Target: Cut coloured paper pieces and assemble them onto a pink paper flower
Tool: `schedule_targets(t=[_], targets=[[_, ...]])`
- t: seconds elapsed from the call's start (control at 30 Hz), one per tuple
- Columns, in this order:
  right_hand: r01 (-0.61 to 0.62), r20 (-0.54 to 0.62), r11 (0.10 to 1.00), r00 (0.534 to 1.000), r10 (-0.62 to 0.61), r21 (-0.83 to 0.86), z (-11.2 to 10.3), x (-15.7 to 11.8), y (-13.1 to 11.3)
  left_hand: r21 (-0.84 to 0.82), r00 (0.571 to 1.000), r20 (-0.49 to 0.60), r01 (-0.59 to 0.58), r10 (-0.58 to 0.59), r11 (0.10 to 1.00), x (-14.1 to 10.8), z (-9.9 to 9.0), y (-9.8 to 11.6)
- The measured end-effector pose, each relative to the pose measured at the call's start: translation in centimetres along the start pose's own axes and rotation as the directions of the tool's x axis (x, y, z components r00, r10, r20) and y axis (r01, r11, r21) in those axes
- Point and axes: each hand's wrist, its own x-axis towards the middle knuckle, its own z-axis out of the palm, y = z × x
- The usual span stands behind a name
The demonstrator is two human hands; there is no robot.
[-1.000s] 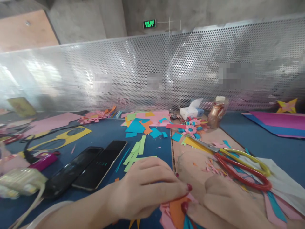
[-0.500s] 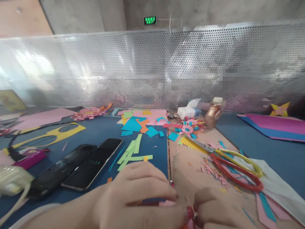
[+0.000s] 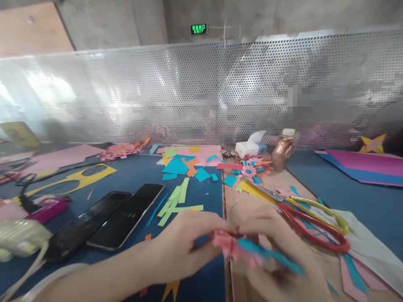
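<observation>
Low in the middle of the view, my left hand [image 3: 185, 241] pinches a small folded pink paper piece [image 3: 224, 242] between thumb and fingers. A narrow blue paper strip [image 3: 270, 252] reaches from the pink piece across my right hand [image 3: 280, 243]. The right fingers are closed about the strip and the piece's right side, blurred by motion. Whether strip and piece are joined I cannot tell. Beyond the right hand lie scissors [image 3: 283, 201] with red and yellow handles. Cut green paper strips [image 3: 174, 199] lie past my left hand.
Two phones [image 3: 126, 216] lie to the left, near a yellow sheet with holes [image 3: 74, 178]. Blue paper scraps [image 3: 174, 165] and a paper flower [image 3: 248, 170] lie farther back. A brown bottle [image 3: 283, 151] and tissue pack [image 3: 250, 149] stand before a perforated metal screen [image 3: 176, 92].
My hands have lifted and turned, bringing the pink piece and blue strip into plain view. My right hand has moved up and blurs. The view has shifted slightly.
</observation>
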Motion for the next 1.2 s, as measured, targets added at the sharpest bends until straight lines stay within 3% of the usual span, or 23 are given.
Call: schedule_targets(t=[0.03,0.1,0.17,0.27,0.43,0.5,0.63,0.97,1.2], targets=[[-0.042,0.013,0.999,0.999,0.042,0.000,0.3,0.3,0.5,-0.099,0.989,0.032,0.146,-0.143,0.984,0.1,0.2,-0.2],[-0.199,0.042,0.980,0.979,0.200,-0.019,1.0,0.7,1.5,-0.293,0.928,0.116,0.373,-0.355,0.880,0.4,0.5,-0.7],[-0.363,0.052,0.930,0.929,0.366,-0.050,1.4,0.8,2.2,-0.437,0.875,0.159,0.477,-0.457,0.762,0.7,0.8,-1.1],[-0.467,0.068,0.884,0.881,0.467,-0.017,1.7,0.7,2.7,-0.514,0.836,0.136,0.518,-0.532,0.684,1.1,1.0,-1.6],[-0.580,0.264,0.792,0.808,0.527,0.192,1.8,0.7,2.8,-0.511,0.810,0.104,0.541,-0.577,0.668,1.4,0.9,-1.7],[-0.646,0.334,0.719,0.757,0.562,0.257,1.9,0.8,2.9,-0.499,0.809,0.097,0.543,-0.579,0.675,1.4,0.9,-1.8],[-0.757,0.337,0.586,0.653,0.678,0.288,2.0,0.9,3.0,-0.491,0.809,0.064,0.536,-0.585,0.687,1.5,0.8,-1.9],[-0.734,0.369,0.550,0.677,0.636,0.399,1.8,0.8,3.1,-0.454,0.827,0.012,0.505,-0.562,0.734,1.6,0.5,-2.7],[-0.691,0.206,0.498,0.670,0.713,0.524,2.3,0.4,4.0,-0.428,0.773,-0.032,0.562,-0.634,0.708,2.0,-0.9,-4.6]])
